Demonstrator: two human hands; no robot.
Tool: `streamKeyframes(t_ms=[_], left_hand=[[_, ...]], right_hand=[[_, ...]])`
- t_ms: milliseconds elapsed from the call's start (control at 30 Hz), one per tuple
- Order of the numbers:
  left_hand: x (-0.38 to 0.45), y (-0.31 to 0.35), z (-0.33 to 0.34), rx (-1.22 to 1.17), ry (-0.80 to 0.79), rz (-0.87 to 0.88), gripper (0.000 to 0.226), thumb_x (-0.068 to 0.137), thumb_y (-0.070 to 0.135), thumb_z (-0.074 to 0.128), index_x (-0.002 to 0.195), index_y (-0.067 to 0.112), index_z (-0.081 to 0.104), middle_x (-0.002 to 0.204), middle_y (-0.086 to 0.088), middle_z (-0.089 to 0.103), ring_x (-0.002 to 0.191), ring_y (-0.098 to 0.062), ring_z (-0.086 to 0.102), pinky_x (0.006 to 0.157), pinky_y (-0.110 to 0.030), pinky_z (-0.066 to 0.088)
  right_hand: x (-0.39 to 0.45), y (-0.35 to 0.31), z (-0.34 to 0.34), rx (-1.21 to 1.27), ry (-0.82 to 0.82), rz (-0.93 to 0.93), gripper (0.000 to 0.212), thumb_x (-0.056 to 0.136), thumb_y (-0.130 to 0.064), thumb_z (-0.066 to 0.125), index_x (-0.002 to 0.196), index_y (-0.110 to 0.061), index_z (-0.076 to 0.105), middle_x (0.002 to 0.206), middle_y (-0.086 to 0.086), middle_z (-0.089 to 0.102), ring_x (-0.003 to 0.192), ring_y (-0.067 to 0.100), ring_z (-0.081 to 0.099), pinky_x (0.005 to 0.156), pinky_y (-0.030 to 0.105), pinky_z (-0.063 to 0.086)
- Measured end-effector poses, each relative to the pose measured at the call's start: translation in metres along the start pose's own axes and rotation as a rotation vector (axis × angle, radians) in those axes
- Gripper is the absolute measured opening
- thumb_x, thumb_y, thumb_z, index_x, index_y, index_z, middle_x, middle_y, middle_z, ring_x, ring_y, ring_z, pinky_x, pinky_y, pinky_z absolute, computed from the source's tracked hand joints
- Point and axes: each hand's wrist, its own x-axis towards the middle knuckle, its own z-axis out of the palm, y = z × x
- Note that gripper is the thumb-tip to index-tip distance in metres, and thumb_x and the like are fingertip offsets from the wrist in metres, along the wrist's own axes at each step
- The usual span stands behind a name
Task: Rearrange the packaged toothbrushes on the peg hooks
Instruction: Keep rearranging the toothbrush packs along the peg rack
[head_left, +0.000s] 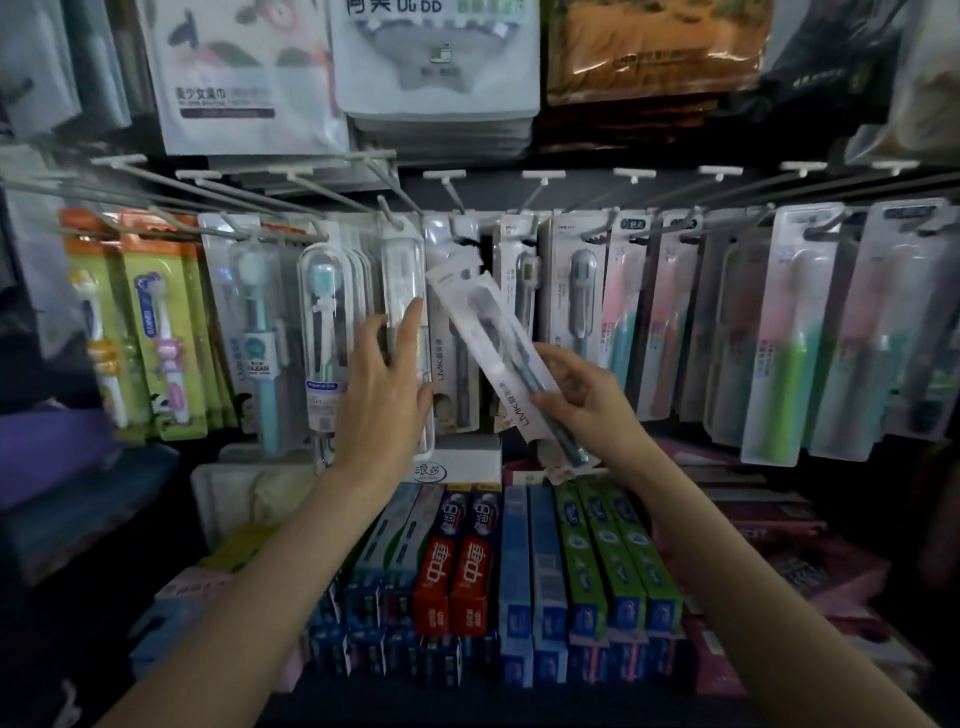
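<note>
Head cam: our right hand (582, 389) pinches a white LMK toothbrush pack (491, 353) near its lower end, tilted, off the hooks and in front of the hanging rows. Our left hand (387, 384) has its fingers straight and spread, touching a clear-cased toothbrush pack (402, 280) hanging on a peg hook (389, 210). Toothpaste boxes (519, 571) sit on the shelf below.
</note>
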Motion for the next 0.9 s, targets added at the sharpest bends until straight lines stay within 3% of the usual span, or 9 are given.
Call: streamKeyframes(t_ms=[33, 100, 167, 333, 467, 567, 667, 900], left_hand=[[0.000, 0.000, 0.001, -0.009, -0.002, -0.006, 0.080, 0.081, 0.011, 0.065, 0.145, 0.021, 0.018, 0.137, -0.019, 0.029, 0.111, -0.032, 0.049, 0.076, -0.041, 0.056], [0.001, 0.001, 0.001, -0.014, -0.006, -0.011, 0.081, 0.082, 0.010, 0.064, 0.145, 0.022, 0.016, 0.138, -0.020, 0.028, 0.112, -0.032, 0.048, 0.074, -0.040, 0.056], [0.001, 0.001, 0.002, -0.018, -0.020, -0.011, 0.082, 0.082, 0.008, 0.064, 0.146, 0.020, 0.015, 0.139, -0.022, 0.026, 0.113, -0.035, 0.048, 0.074, -0.040, 0.056], [0.000, 0.003, 0.004, 0.018, -0.069, 0.002, 0.084, 0.080, 0.006, 0.066, 0.147, 0.014, 0.016, 0.140, -0.027, 0.025, 0.103, -0.037, 0.054, 0.072, -0.040, 0.056], [-0.001, 0.002, 0.008, 0.040, -0.069, -0.012, 0.090, 0.077, 0.001, 0.068, 0.146, 0.018, 0.012, 0.139, -0.027, 0.025, 0.098, -0.036, 0.056, 0.072, -0.042, 0.056], [-0.004, 0.001, 0.011, 0.048, -0.065, -0.013, 0.094, 0.076, -0.002, 0.068, 0.144, 0.024, 0.008, 0.138, -0.030, 0.026, 0.103, -0.041, 0.054, 0.078, -0.049, 0.053], [-0.007, 0.003, 0.008, 0.059, -0.089, -0.045, 0.094, 0.076, -0.011, 0.062, 0.148, 0.020, 0.009, 0.136, -0.033, 0.026, 0.105, -0.044, 0.051, 0.082, -0.052, 0.051], [-0.010, 0.003, 0.008, 0.071, -0.103, -0.039, 0.091, 0.079, -0.009, 0.059, 0.148, 0.026, 0.011, 0.134, -0.032, 0.027, 0.100, -0.041, 0.050, 0.074, -0.045, 0.053]], right_hand=[[0.000, -0.001, -0.002, 0.026, 0.024, -0.007, 0.046, 0.089, 0.001, 0.053, 0.132, -0.016, 0.046, 0.088, -0.008, 0.057, 0.085, 0.002, 0.064, 0.077, 0.020, 0.055], [0.002, -0.001, -0.009, 0.034, 0.083, -0.011, 0.048, 0.091, 0.002, 0.051, 0.134, -0.017, 0.044, 0.090, -0.017, 0.052, 0.097, 0.010, 0.062, 0.083, 0.023, 0.054], [0.004, -0.003, -0.016, -0.004, 0.130, -0.028, 0.048, 0.091, 0.002, 0.049, 0.135, -0.018, 0.044, 0.090, -0.015, 0.051, 0.090, 0.017, 0.061, 0.075, 0.026, 0.055], [-0.005, 0.002, -0.033, -0.152, 0.217, -0.111, 0.045, 0.089, 0.001, 0.051, 0.123, -0.028, 0.046, 0.086, -0.010, 0.049, 0.056, -0.002, 0.051, 0.050, 0.015, 0.043], [-0.018, 0.015, -0.045, -0.192, 0.359, -0.085, 0.037, 0.077, -0.020, 0.056, 0.114, -0.027, 0.055, 0.084, -0.011, 0.056, 0.068, 0.015, 0.059, 0.055, 0.032, 0.048], [-0.023, 0.018, -0.053, -0.199, 0.478, -0.086, 0.038, 0.074, -0.029, 0.055, 0.111, -0.020, 0.056, 0.082, -0.007, 0.059, 0.065, 0.008, 0.057, 0.052, 0.025, 0.047], [-0.026, 0.020, -0.057, -0.167, 0.520, -0.081, 0.043, 0.070, -0.039, 0.055, 0.110, -0.023, 0.055, 0.082, 0.004, 0.057, 0.064, 0.014, 0.054, 0.052, 0.027, 0.046], [-0.028, 0.021, -0.052, -0.280, 0.415, -0.053, 0.027, 0.083, -0.012, 0.062, 0.107, -0.022, 0.054, 0.084, -0.009, 0.056, 0.072, 0.020, 0.057, 0.054, 0.019, 0.046]])
